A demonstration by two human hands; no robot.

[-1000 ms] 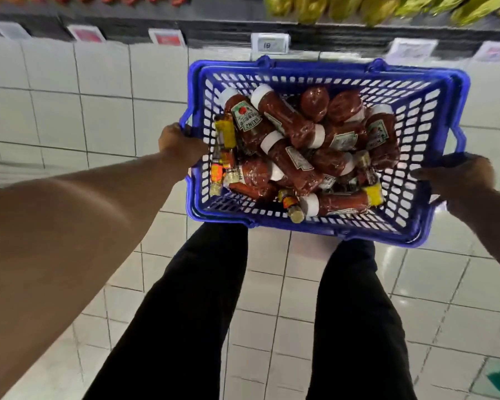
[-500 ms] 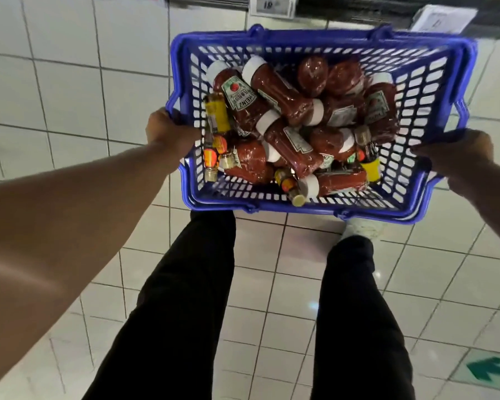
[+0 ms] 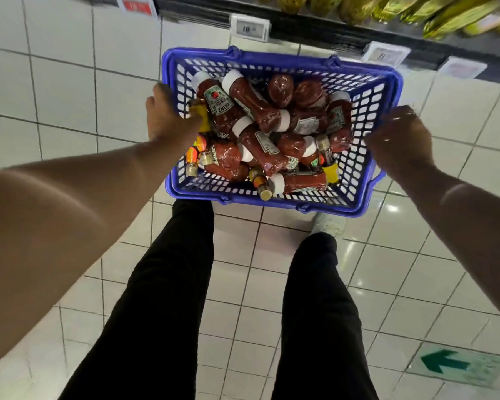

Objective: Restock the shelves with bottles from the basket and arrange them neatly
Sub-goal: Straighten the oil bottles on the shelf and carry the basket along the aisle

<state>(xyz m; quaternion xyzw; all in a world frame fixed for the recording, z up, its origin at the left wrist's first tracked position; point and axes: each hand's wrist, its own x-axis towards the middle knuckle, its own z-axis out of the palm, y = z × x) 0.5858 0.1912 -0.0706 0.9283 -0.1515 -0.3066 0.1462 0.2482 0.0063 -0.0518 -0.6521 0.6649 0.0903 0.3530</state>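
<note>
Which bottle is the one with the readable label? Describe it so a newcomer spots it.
Start at the blue plastic mesh basket the person carries. Go to its far-left corner, beside the left hand. There lies a dark red ketchup bottle with a white cap; unlike its neighbours, its green-edged Heinz label with a tomato faces up.

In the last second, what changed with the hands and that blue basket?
The left hand came off the basket's side and reached in over the rim, by a yellow-capped bottle. The right hand lifted off its side; blurred, its hold is unclear. The ketchup bottles stayed piled as before.
</note>
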